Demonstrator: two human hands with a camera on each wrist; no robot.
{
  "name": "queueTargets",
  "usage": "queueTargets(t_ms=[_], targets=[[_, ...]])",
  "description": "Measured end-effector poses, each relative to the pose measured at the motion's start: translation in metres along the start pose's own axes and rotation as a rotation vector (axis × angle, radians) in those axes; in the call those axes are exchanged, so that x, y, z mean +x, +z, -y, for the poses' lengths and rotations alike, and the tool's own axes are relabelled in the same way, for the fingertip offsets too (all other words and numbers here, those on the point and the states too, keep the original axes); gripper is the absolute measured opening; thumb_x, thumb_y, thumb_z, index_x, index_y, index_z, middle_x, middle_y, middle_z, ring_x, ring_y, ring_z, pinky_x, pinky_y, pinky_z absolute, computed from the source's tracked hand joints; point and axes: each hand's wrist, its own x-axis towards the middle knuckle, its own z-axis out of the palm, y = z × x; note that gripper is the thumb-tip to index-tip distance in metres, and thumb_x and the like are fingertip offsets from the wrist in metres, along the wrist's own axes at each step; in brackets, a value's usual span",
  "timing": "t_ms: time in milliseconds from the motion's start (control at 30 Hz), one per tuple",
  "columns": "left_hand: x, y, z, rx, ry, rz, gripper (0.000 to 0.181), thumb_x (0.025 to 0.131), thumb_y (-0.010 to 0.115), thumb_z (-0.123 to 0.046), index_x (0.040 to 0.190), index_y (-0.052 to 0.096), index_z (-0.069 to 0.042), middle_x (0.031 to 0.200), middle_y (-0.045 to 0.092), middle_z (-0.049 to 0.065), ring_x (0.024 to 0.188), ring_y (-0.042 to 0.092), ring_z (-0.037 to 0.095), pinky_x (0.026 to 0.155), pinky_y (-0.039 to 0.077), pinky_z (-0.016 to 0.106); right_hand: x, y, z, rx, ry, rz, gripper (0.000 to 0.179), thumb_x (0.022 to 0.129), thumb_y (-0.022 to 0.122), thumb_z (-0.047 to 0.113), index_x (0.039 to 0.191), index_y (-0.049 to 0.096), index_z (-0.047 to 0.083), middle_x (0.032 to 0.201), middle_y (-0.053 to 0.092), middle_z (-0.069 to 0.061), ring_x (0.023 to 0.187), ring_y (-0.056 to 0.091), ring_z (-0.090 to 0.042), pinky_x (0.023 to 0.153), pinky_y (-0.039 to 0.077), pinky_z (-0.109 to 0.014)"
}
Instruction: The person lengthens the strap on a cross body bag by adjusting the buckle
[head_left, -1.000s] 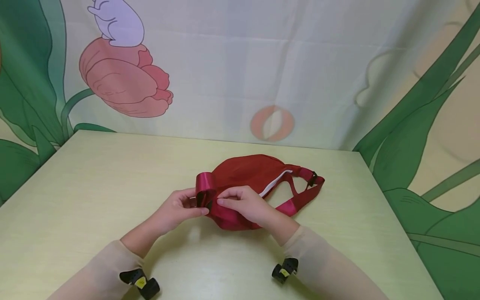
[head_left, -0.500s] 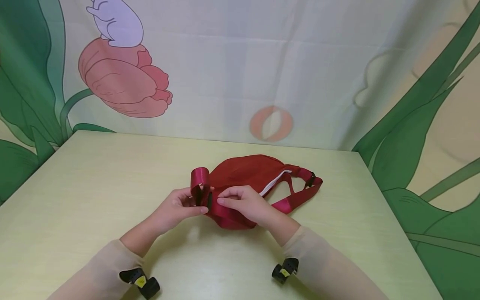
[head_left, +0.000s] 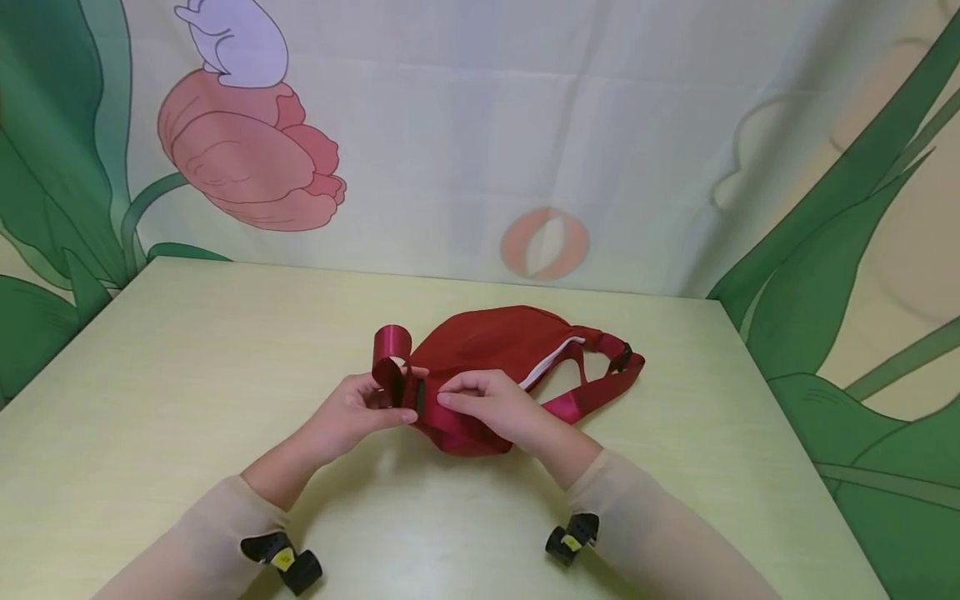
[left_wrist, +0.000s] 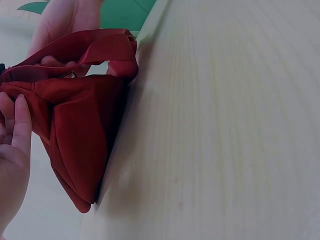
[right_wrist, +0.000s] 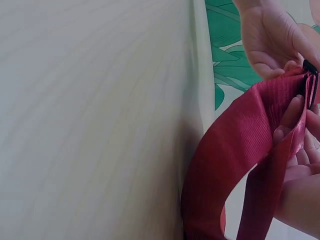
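"Bag [head_left: 480, 337] first: where is it?"

"On the pale table [head_left: 225, 333], a little right of its middle, with the left end between the two hands. It's dark red, and a white zipper [head_left: 551, 364] slants along its right part."

"And the left hand [head_left: 345, 419]?"

"At the bag's left end, gripping the strap [head_left: 392, 343] where it meets a dark buckle [head_left: 420, 396]. Thumb on the near side, forefinger on the far side; the other fingers are mostly hidden, so I can't tell how they lie."

"What stands above it?"

"A loop of that strap, shiny crimson, upright just left of the bag."

"Now the right hand [head_left: 495, 408]."

"Just right of the buckle, thumb and forefinger pinching the strap. I can't make out all its other fingers from the head view."

"Anything farther right?"

"The strap's other end curves round there, with a black fitting [head_left: 621, 358] on it, well apart from both hands."

"Around them?"

"Beige sleeves, a small black device with a yellow label at each wrist, and on the far side a pale curtain [head_left: 435, 167] printed with leaves and a pink flower."
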Motion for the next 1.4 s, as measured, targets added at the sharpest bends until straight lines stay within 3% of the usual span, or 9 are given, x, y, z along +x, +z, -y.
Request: queueTargets(t_ms=[333,800,1000,1233,1400], targets=[[-0.0005,0.0001,0.0,-0.01,0.047,0.018,0.043,0.085,0.066,-0.007,0.126,0.053,0.001,0.124,0.055,0.02,0.103,0.058,0.024,0.083,0.049,0.033,0.0015,0.0012,-0.0019,0.044,0.014,-0.01,0.021,0.089,0.064,0.021,0.105,0.068,0.007,0.093,0.067,-0.002,0.086,0.058,-0.014,0.076,0.047,-0.027],[0.0015,0.0042,-0.0035,-0.035,0.052,0.021,0.045,0.084,0.068,-0.004,0.126,0.053,0.0,0.121,0.057,0.019,0.101,0.058,0.022,0.082,0.049,0.033,0.0019,0.002,0.0024,0.103,0.021,0.001,0.022,0.09,0.063,0.02,0.106,0.066,0.006,0.092,0.068,-0.004,0.084,0.06,-0.016,0.073,0.048,-0.026],[0.0008,0.0004,-0.0038,-0.012,0.092,0.015,0.043,0.084,0.067,-0.003,0.125,0.054,-0.003,0.123,0.053,0.022,0.103,0.056,0.025,0.082,0.05,0.033,0.0003,-0.0011,0.0001,0.047,0.001,0.004,0.022,0.09,0.063,0.02,0.105,0.066,0.005,0.092,0.067,-0.002,0.084,0.058,-0.014,0.075,0.047,-0.025],[0.0005,-0.0012,-0.0018,-0.001,0.065,0.008,0.045,0.084,0.068,-0.005,0.126,0.053,-0.001,0.12,0.056,0.021,0.1,0.058,0.025,0.081,0.05,0.034,0.0006,0.0013,-0.0004,0.087,0.013,0.004,0.02,0.089,0.064,0.02,0.104,0.066,0.006,0.089,0.067,-0.002,0.083,0.058,-0.014,0.074,0.047,-0.026],[0.0023,0.0006,-0.0013,-0.019,0.101,0.025,0.046,0.082,0.068,-0.001,0.125,0.051,0.001,0.121,0.057,0.019,0.103,0.057,0.026,0.083,0.049,0.034,0.0011,0.0041,0.0021,0.106,0.008,-0.011,0.023,0.089,0.064,0.022,0.107,0.065,0.008,0.097,0.067,-0.001,0.088,0.059,-0.015,0.076,0.048,-0.028]])
